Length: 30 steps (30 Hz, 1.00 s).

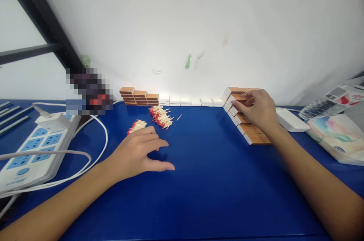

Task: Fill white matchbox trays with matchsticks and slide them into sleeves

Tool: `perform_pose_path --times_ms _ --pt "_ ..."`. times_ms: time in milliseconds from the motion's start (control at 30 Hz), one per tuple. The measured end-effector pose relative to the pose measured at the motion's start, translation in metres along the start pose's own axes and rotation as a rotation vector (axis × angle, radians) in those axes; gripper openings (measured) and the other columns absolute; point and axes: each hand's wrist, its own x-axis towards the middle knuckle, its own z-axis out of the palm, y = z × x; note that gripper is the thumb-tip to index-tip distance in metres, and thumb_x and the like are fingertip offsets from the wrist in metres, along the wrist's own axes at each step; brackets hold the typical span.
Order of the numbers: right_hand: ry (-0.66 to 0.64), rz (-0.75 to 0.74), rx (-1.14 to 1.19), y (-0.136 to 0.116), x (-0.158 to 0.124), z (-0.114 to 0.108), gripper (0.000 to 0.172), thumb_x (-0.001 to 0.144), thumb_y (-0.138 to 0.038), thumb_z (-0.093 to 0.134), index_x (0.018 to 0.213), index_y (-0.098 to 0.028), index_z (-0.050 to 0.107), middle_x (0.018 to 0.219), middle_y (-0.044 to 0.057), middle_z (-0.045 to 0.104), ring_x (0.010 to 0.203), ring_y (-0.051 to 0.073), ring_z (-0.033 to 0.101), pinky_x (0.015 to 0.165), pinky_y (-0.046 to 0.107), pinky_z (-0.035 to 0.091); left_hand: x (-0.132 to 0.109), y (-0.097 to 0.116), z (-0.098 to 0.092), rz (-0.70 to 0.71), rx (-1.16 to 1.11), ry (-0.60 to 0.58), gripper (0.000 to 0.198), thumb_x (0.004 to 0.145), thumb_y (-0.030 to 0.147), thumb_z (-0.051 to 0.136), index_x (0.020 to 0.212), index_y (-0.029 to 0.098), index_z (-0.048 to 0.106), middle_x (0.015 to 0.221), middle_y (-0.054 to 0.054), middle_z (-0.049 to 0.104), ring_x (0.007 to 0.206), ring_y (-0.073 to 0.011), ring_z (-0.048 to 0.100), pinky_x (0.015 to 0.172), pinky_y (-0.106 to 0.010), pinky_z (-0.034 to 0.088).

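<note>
My left hand (145, 150) hovers over the blue table, thumb and fingers apart, with nothing between them. Just beyond it lie a small bunch of red-tipped matches (137, 125) and a larger pile of matches (161, 116). At the right, my right hand (256, 108) is at the stepped stack of matchboxes (254, 138), its thumb and fingers closed at one of the upper boxes; the fingers partly hide what they grip. Against the wall stand short brown matchbox stacks (140, 96) and a row of white boxes (186, 102).
A power strip (42, 150) with looping white cables lies at the left. At the right are a white device (292, 119), a plastic bottle (332, 101) and a tissue pack (338, 138). A single match (179, 117) lies beside the larger pile.
</note>
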Motion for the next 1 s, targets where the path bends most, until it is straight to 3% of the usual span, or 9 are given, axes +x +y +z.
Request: perform_pose_path --times_ms 133,267,300,367,500,567,800,900,1000 --pt "0.018 -0.009 -0.008 -0.006 -0.002 -0.007 0.039 0.088 -0.064 0.070 0.100 -0.027 0.068 0.102 0.014 0.070 0.098 0.036 0.067 0.089 0.053 0.053 0.000 0.000 -0.001 -0.003 0.000 -0.004 0.044 0.086 0.055 0.084 0.104 0.016 0.076 0.071 -0.001 0.067 0.068 -0.0156 0.057 0.059 -0.028 0.049" --pt "0.085 -0.067 -0.030 -0.032 -0.004 -0.018 0.028 0.096 -0.052 0.063 0.099 -0.025 0.069 0.098 0.015 0.070 0.093 0.033 0.066 0.086 0.049 0.052 -0.001 0.002 0.001 -0.025 0.006 -0.023 0.034 0.091 0.048 0.081 0.103 0.016 0.076 0.071 -0.001 0.066 0.068 -0.0157 0.058 0.061 -0.028 0.049" --pt "0.077 -0.079 -0.015 -0.043 -0.005 -0.019 0.025 0.097 -0.049 0.062 0.096 -0.024 0.069 0.092 0.013 0.069 0.087 0.032 0.066 0.083 0.048 0.052 -0.002 0.002 0.001 -0.031 0.011 -0.033 0.026 0.095 0.042 0.078 0.103 0.017 0.076 0.072 -0.001 0.067 0.069 -0.0156 0.058 0.063 -0.029 0.049" --pt "-0.060 -0.158 0.050 -0.067 -0.008 -0.017 0.021 0.099 -0.043 0.060 0.095 -0.024 0.070 0.086 0.009 0.069 0.078 0.028 0.064 0.075 0.043 0.051 -0.003 0.002 0.002 -0.040 0.017 -0.050 0.012 0.102 0.029 0.070 0.103 0.018 0.076 0.077 -0.001 0.070 0.072 -0.0154 0.060 0.067 -0.029 0.050" --pt "-0.449 -0.453 0.221 -0.117 -0.011 0.006 0.017 0.101 -0.030 0.057 0.103 -0.024 0.072 0.101 0.009 0.071 0.082 0.023 0.067 0.077 0.038 0.050 -0.004 0.000 0.002 -0.055 0.000 -0.081 0.012 0.105 0.021 0.063 0.102 0.018 0.075 0.085 -0.002 0.074 0.079 -0.0158 0.063 0.074 -0.030 0.052" --pt "-0.530 -0.489 0.216 -0.137 -0.005 0.025 0.016 0.100 -0.025 0.058 0.105 -0.022 0.072 0.103 0.009 0.072 0.086 0.023 0.066 0.079 0.037 0.049 -0.005 0.000 0.001 -0.069 -0.002 -0.093 0.013 0.105 0.023 0.064 0.098 0.018 0.074 0.084 -0.002 0.073 0.079 -0.0161 0.062 0.075 -0.031 0.052" --pt "-0.481 -0.406 0.140 -0.170 0.037 0.094 0.012 0.097 -0.027 0.065 0.100 -0.020 0.074 0.092 0.008 0.066 0.081 0.023 0.060 0.076 0.035 0.043 -0.005 0.000 -0.001 -0.071 0.042 -0.088 0.020 0.105 0.030 0.064 0.091 0.019 0.073 0.075 -0.001 0.068 0.072 -0.0161 0.058 0.068 -0.030 0.048" --pt "-0.488 -0.416 0.135 -0.174 0.042 0.105 0.010 0.095 -0.027 0.066 0.094 -0.019 0.073 0.093 0.009 0.065 0.082 0.023 0.059 0.077 0.036 0.043 -0.005 0.000 0.000 -0.078 0.063 -0.097 0.021 0.106 0.030 0.062 0.092 0.019 0.073 0.075 -0.001 0.067 0.073 -0.0166 0.059 0.068 -0.031 0.049" --pt "-0.478 -0.434 0.149 -0.180 0.042 0.104 0.014 0.097 -0.030 0.065 0.101 -0.020 0.073 0.095 0.009 0.065 0.083 0.024 0.059 0.077 0.036 0.043 -0.005 0.001 0.000 -0.085 0.078 -0.121 0.024 0.107 0.032 0.060 0.092 0.019 0.073 0.076 -0.002 0.068 0.074 -0.0169 0.060 0.070 -0.032 0.050"
